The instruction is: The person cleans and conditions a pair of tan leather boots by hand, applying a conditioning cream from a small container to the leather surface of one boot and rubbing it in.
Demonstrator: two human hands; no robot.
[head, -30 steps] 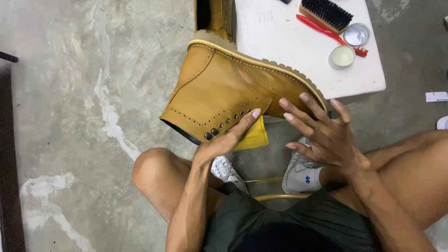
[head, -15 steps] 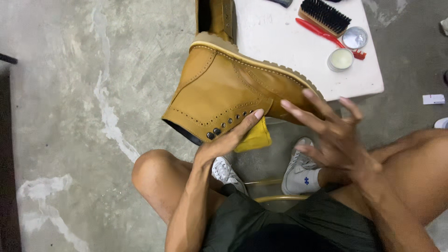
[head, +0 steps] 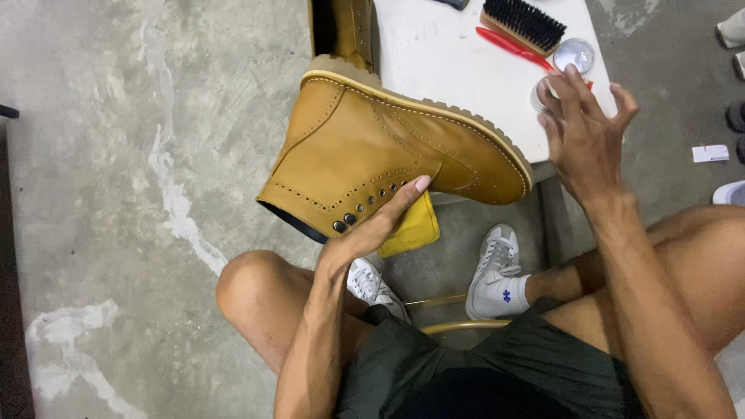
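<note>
Tan leather boot [head: 388, 155] is held up in front of the knees, on its side, sole away from the person, long axis running from the open cuff at lower left to the toe at right. Left hand [head: 372, 229] is under the shaft by the eyelets, fingers flat along the leather; looks like a yellow cloth [head: 413, 226] is pinned between palm and boot, grip itself mostly hidden. Count: one boot in hand, a second matching boot [head: 351, 27] standing beyond the heel at the top edge, partly cut off.

Right hand [head: 582, 128] is off the boot, right of the toe and farther out, over the near corner of the white bench [head: 450, 62]. Fingers spread and slightly curled, holding nothing visible. Fingertips sit over a small round open tin [head: 539, 95], mostly covered; can't tell if they touch it. Right hand is clearly the nearer one to the tin, which lies just ahead of it, under the fingertips.

Beyond that hand on the bench: one round silver lid [head: 575, 56], one red-handled small brush [head: 504, 43], one wooden brush with black bristles [head: 524, 25]. So two boots, two brushes, one tin, one lid, one cloth.
</note>
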